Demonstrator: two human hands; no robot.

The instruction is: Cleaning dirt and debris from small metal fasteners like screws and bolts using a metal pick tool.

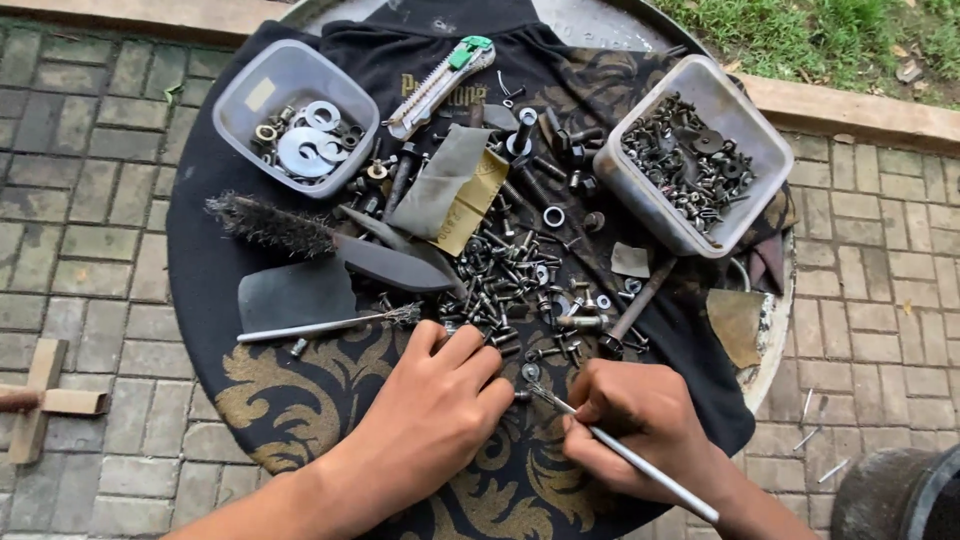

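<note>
A brick-paved yard with a strip of grass at the upper right of the frame holds a round tabletop point(775, 345) draped in a black cloth with gold scrollwork point(300, 390). In the lower middle of the frame the right hand point(640, 425) pinches a thin metal-handled brush point(625, 450) like a pen, its fingers point(600, 400) closed around the shaft, the tip set against a small washer point(531, 372) lying on the cloth. The left hand point(430, 410) rests just beside it, fingers curled down and touching the near edge of the pile of loose screws and bolts point(520, 280); whether it grips a piece under the fingertips I cannot tell.

Above, a clear tub of washers point(295, 115) sits upper left, a clear tub of mixed screws point(695, 150) upper right, a utility knife point(440, 85) between them. A wire brush with a dark handle point(320, 240) and a second thin brush point(330, 325) lie left of centre, folded sandpaper point(455, 190) above.

By my reading, the step in hand is cleaning one small part picked from the pile. The next move seems to call for steadying that washer with the left fingertips so the brush tip does not flick it away.
</note>
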